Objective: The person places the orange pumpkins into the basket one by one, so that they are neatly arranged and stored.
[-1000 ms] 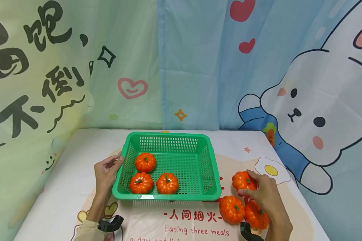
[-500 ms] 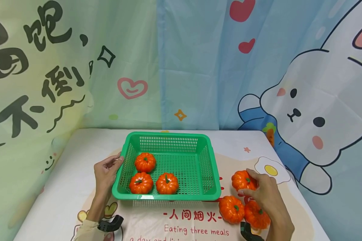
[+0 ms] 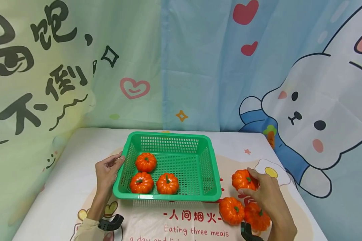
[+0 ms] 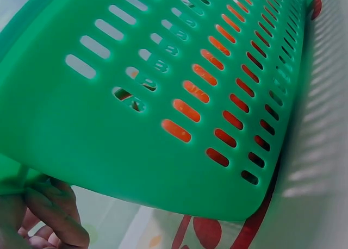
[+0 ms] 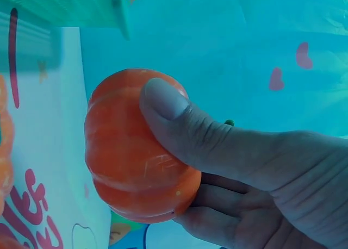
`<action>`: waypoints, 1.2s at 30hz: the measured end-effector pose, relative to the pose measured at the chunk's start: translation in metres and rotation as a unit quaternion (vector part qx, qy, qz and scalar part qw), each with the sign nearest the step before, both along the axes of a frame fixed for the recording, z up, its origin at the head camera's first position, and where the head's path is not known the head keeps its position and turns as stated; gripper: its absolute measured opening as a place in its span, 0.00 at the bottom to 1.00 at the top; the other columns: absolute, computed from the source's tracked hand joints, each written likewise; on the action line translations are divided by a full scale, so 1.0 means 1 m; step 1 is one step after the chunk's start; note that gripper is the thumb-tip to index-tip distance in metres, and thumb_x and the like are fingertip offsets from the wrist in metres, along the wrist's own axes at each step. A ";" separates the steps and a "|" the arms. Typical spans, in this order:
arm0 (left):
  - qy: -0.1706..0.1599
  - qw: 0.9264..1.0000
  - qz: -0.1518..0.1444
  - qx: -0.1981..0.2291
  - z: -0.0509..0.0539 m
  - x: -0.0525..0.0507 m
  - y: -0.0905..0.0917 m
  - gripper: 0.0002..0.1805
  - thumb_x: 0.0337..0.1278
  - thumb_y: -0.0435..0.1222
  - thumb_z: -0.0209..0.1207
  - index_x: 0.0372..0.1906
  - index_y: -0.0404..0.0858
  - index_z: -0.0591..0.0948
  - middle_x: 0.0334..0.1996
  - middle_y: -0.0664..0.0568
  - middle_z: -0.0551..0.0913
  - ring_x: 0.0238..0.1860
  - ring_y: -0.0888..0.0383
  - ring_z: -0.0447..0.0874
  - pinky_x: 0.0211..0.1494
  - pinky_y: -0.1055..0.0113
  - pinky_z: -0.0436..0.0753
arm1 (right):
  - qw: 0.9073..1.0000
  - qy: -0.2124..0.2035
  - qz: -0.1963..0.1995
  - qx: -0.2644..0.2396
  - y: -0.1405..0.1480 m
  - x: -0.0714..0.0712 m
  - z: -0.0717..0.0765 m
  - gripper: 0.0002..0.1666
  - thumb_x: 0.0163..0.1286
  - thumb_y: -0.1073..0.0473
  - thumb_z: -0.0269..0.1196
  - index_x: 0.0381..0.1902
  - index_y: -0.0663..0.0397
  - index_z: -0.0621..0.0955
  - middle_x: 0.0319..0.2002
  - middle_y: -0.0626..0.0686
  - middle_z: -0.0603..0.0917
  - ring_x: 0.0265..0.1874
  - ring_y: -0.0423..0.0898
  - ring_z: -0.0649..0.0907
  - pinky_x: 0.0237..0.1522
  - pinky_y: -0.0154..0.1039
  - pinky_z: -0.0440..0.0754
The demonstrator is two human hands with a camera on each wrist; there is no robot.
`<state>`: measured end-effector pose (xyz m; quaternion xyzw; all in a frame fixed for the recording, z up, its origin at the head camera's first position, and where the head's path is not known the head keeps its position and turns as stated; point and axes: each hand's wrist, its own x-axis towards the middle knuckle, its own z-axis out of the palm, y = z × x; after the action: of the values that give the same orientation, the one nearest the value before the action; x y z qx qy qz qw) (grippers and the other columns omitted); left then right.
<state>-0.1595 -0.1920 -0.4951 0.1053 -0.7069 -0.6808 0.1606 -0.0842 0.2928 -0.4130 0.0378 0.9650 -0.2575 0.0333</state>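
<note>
A green plastic basket (image 3: 205, 167) with slotted walls stands mid-table, and three small orange pumpkins lie in its left half, one of them a front pumpkin (image 3: 167, 184). My left hand (image 3: 107, 170) pinches the basket's left rim between thumb and fingers; the left wrist view shows curled fingers (image 4: 60, 216) under that rim. To the right of the basket my right hand (image 3: 263, 190) grips another pumpkin (image 5: 136, 151), thumb on one side and fingers on the other. Two more pumpkins sit just in front of it, a left one (image 3: 231, 211) and a right one (image 3: 256, 217) partly behind the wrist.
The table wears a white printed cloth (image 3: 90, 144) with red lettering and a fried-egg picture. Behind it hangs a curtain (image 3: 190, 67) with hearts and a cartoon rabbit. A dark band sits on each wrist.
The head view has shifted and tilted slightly. Both hands keep their holds, on the basket rim and on the pumpkin, with hardly any movement.
</note>
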 end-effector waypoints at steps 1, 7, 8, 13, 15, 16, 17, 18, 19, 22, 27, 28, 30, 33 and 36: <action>0.000 1.000 -0.001 0.000 0.000 0.000 0.000 0.15 0.73 0.30 0.69 0.58 0.25 0.88 0.31 0.73 0.90 0.27 0.71 0.86 0.34 0.78 0.89 | 1.000 0.001 0.000 0.000 0.000 0.000 0.001 0.55 0.61 0.55 0.83 0.80 0.67 0.70 0.66 0.72 0.83 0.62 0.67 0.81 0.65 0.67 0.86; 0.002 1.000 -0.001 -0.002 0.000 -0.001 0.000 0.15 0.73 0.30 0.69 0.58 0.25 0.89 0.31 0.73 0.90 0.27 0.71 0.86 0.33 0.78 0.89 | 1.000 0.006 0.005 -0.002 -0.004 0.002 0.005 0.55 0.62 0.56 0.82 0.81 0.67 0.69 0.67 0.72 0.83 0.63 0.67 0.81 0.64 0.66 0.86; 0.002 1.000 -0.002 -0.001 0.000 -0.001 0.000 0.15 0.73 0.30 0.69 0.58 0.25 0.89 0.30 0.72 0.90 0.27 0.71 0.87 0.33 0.78 0.89 | 1.000 0.004 0.006 -0.003 -0.005 0.002 0.006 0.55 0.62 0.56 0.82 0.81 0.67 0.69 0.67 0.72 0.82 0.63 0.67 0.81 0.64 0.66 0.86; 0.002 1.000 -0.007 0.004 -0.001 -0.002 0.001 0.16 0.73 0.30 0.68 0.58 0.25 0.88 0.27 0.69 0.89 0.27 0.71 0.87 0.33 0.77 0.89 | 1.000 -0.003 0.008 -0.010 -0.009 0.001 0.011 0.55 0.63 0.55 0.82 0.82 0.64 0.68 0.68 0.71 0.82 0.63 0.66 0.79 0.64 0.64 0.88; 0.002 1.000 -0.009 0.008 -0.001 -0.001 0.001 0.16 0.73 0.29 0.68 0.59 0.24 0.88 0.26 0.68 0.89 0.27 0.70 0.88 0.33 0.77 0.89 | 1.000 -0.001 0.009 -0.013 -0.012 0.000 0.013 0.55 0.63 0.56 0.82 0.82 0.63 0.68 0.67 0.70 0.83 0.62 0.65 0.79 0.61 0.61 0.89; 0.002 1.000 -0.009 0.008 -0.001 -0.001 0.001 0.16 0.73 0.29 0.68 0.59 0.24 0.88 0.26 0.68 0.89 0.27 0.70 0.88 0.33 0.77 0.89 | 1.000 0.000 0.011 -0.014 -0.013 0.000 0.014 0.55 0.63 0.56 0.82 0.82 0.63 0.69 0.66 0.70 0.83 0.61 0.64 0.79 0.61 0.61 0.90; 0.002 1.000 -0.008 0.008 -0.001 -0.001 0.001 0.16 0.73 0.29 0.68 0.59 0.24 0.88 0.26 0.68 0.89 0.27 0.70 0.88 0.33 0.77 0.89 | 1.000 0.000 0.014 -0.015 -0.014 0.000 0.015 0.55 0.63 0.56 0.82 0.82 0.63 0.69 0.66 0.70 0.83 0.61 0.64 0.80 0.60 0.60 0.90; 0.002 1.000 -0.009 0.008 -0.001 -0.001 0.001 0.16 0.73 0.29 0.68 0.59 0.24 0.88 0.26 0.68 0.90 0.27 0.70 0.88 0.33 0.77 0.89 | 1.000 0.000 0.016 -0.015 -0.015 0.000 0.017 0.55 0.63 0.56 0.82 0.82 0.63 0.69 0.66 0.69 0.83 0.61 0.64 0.80 0.61 0.60 0.90; 0.002 1.000 -0.009 0.008 -0.001 -0.001 0.001 0.16 0.73 0.29 0.68 0.59 0.24 0.88 0.27 0.68 0.90 0.27 0.70 0.88 0.33 0.77 0.89 | 1.000 0.002 0.019 -0.015 -0.016 0.001 0.018 0.55 0.63 0.56 0.82 0.82 0.63 0.69 0.65 0.69 0.84 0.61 0.64 0.80 0.60 0.60 0.90; 0.000 1.000 -0.008 0.005 0.000 -0.001 0.001 0.16 0.73 0.30 0.68 0.59 0.25 0.88 0.27 0.68 0.89 0.27 0.70 0.88 0.33 0.77 0.89 | 1.000 0.006 0.028 -0.013 -0.019 0.001 0.019 0.54 0.63 0.55 0.83 0.81 0.62 0.71 0.65 0.68 0.85 0.60 0.62 0.81 0.61 0.61 0.90; -0.001 1.000 -0.008 0.006 0.000 -0.001 0.001 0.15 0.73 0.30 0.68 0.58 0.25 0.88 0.27 0.67 0.89 0.27 0.69 0.88 0.33 0.76 0.89 | 0.999 0.011 0.038 -0.011 -0.021 0.001 0.020 0.54 0.62 0.54 0.83 0.81 0.63 0.72 0.63 0.67 0.86 0.57 0.59 0.83 0.60 0.59 0.90; -0.001 1.000 -0.009 0.006 0.000 -0.001 0.001 0.16 0.73 0.30 0.68 0.58 0.25 0.88 0.27 0.67 0.89 0.27 0.69 0.88 0.33 0.76 0.90 | 0.999 0.013 0.040 -0.010 -0.022 0.001 0.020 0.54 0.62 0.54 0.83 0.80 0.63 0.72 0.62 0.66 0.87 0.56 0.58 0.83 0.59 0.58 0.91; -0.002 1.000 -0.009 0.005 0.000 -0.001 0.001 0.16 0.73 0.30 0.68 0.58 0.26 0.88 0.27 0.67 0.89 0.27 0.69 0.88 0.33 0.76 0.89 | 0.999 0.013 0.044 -0.014 -0.023 0.001 0.021 0.54 0.62 0.55 0.83 0.80 0.63 0.72 0.61 0.65 0.87 0.54 0.56 0.84 0.55 0.53 0.92; -0.003 1.000 -0.007 0.001 -0.001 -0.001 0.000 0.16 0.73 0.31 0.69 0.58 0.26 0.89 0.27 0.68 0.89 0.27 0.69 0.88 0.33 0.77 0.89 | 0.999 0.020 0.048 -0.013 -0.025 0.001 0.022 0.53 0.61 0.54 0.83 0.80 0.62 0.73 0.60 0.63 0.88 0.51 0.53 0.83 0.50 0.44 0.91; -0.002 1.000 -0.004 0.000 0.000 -0.001 0.000 0.15 0.73 0.31 0.69 0.58 0.26 0.89 0.28 0.69 0.90 0.28 0.70 0.88 0.34 0.77 0.89 | 0.998 0.018 0.052 -0.027 -0.028 0.001 0.024 0.52 0.62 0.54 0.83 0.80 0.60 0.73 0.60 0.63 0.88 0.44 0.47 0.86 0.45 0.36 0.89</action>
<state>-0.1603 -0.1919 -0.4954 0.1039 -0.7074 -0.6813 0.1569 -0.0828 0.2647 -0.3888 -0.0178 0.9587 -0.2823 0.0306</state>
